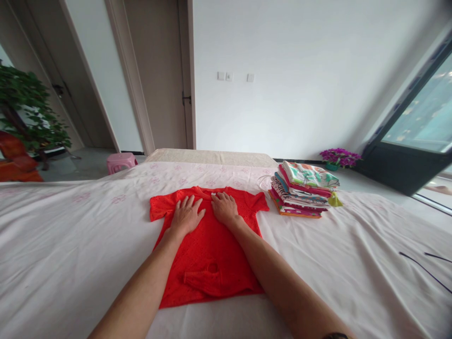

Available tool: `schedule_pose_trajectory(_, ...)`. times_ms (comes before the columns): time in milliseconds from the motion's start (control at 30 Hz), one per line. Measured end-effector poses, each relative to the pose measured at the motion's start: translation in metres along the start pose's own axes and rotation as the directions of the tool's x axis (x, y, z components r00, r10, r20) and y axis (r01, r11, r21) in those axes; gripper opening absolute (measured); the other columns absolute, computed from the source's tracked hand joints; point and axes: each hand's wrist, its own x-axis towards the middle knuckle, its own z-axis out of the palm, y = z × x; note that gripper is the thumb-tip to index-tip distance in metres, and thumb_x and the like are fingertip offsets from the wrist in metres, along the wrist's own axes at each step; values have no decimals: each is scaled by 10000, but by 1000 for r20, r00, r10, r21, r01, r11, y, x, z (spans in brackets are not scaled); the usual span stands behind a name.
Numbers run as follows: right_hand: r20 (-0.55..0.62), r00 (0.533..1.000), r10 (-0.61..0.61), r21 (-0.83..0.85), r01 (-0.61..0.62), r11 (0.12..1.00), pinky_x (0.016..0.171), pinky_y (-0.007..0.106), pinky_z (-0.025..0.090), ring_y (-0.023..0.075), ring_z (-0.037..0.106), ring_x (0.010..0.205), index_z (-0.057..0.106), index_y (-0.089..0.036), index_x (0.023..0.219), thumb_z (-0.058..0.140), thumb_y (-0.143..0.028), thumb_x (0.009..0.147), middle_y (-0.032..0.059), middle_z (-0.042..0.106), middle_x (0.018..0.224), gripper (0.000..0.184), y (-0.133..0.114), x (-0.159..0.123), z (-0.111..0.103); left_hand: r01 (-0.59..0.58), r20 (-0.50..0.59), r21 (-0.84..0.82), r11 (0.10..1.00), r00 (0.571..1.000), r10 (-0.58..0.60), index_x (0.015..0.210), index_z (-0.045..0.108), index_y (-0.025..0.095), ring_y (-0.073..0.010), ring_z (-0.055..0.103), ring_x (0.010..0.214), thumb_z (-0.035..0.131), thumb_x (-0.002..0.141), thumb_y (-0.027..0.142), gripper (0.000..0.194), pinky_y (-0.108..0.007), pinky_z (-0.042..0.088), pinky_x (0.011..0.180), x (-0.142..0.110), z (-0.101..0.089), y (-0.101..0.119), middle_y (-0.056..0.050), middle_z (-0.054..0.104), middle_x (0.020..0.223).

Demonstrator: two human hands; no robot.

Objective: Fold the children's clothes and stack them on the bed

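A red short-sleeved top (212, 240) lies spread out on the white bedsheet (81, 254), its neckline toward the far side. Near its left shoulder, my left hand (187, 215) rests flat on the fabric with the fingers apart. My right hand (225, 207) lies on the cloth by the neckline, fingers stretched out over it, beside a small white label (213, 194). Close to the lower hem, a belt-like strip (203, 278) of the same red fabric lies across the front. Neither hand grips the top.
To the right stands a stack of folded clothes (302, 190). Dark thin cords or straps (423, 269) lie at the far right of the sheet. Beyond the bed are a pink stool (122, 162), purple flowers (339, 157), a leafy plant (31, 108) and a closed door (158, 75).
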Motion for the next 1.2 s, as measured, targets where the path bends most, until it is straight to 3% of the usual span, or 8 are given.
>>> schedule_pose_trajectory(700,-8,1000,-19,7,19,1000,1104,428,275,247,411,1324,501,-263,1403,286,-385,1022,98,543,1402,455,1,0,3,-15,33,-11,1000,999,16,1492,414,242,-321,284,1465,314,967,534,609,-537,176,1179,0,-1,-1,-129,345,1588)
schedule_pose_trajectory(900,56,992,110,-34,-109,993,1155,516,185,315,245,1455,374,-186,1506,303,-517,997,145,328,1579,612,3,6,12,9,87,-15,1000,996,-8,1517,366,287,-331,227,1489,285,959,590,640,-579,124,1183,2,-1,-1,-104,285,1617)
schedule_pose_trajectory(1000,102,983,153,-36,-150,988,1159,557,141,342,177,1482,337,-213,1532,294,-587,981,127,257,1615,667,5,12,17,-4,120,-22,1000,993,6,1533,333,285,-330,195,1501,275,955,604,663,-592,106,1181,4,-2,-2,-114,254,1626)
schedule_pose_trajectory(1200,175,976,128,0,-130,992,1177,517,128,285,145,1503,303,-254,1546,267,-579,997,83,217,1634,639,17,13,13,-51,191,-49,998,980,59,1555,275,284,-325,132,1516,263,940,649,715,-590,107,1179,7,-3,-10,-124,180,1644)
